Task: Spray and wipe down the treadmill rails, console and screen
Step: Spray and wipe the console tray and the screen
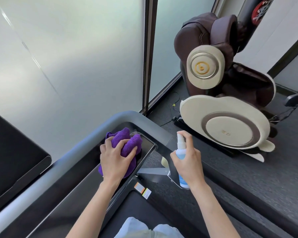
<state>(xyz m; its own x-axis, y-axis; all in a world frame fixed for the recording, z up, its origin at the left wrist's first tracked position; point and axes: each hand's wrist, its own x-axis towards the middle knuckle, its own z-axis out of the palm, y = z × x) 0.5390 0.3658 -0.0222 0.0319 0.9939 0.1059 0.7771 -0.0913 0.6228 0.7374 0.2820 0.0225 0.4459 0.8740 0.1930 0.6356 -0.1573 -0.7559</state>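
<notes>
My left hand [116,160] presses a bunched purple cloth [126,140] onto the right end of the treadmill's dark glossy console [72,191]. A grey rail [86,134] curves around the console's far edge. My right hand [187,162] grips a small spray bottle [181,152] with a white nozzle and pale blue liquid, held upright just right of the console, index finger on the pump. The black screen [12,155] stands at the left edge. Part of the running belt [136,208] shows below the console.
A brown and cream massage chair [222,100] stands on the dark carpet to the right. Frosted glass panels with a dark frame post [150,54] rise behind the treadmill. A cable [170,109] lies on the floor near the post. My knees in light trousers [144,229] show at the bottom.
</notes>
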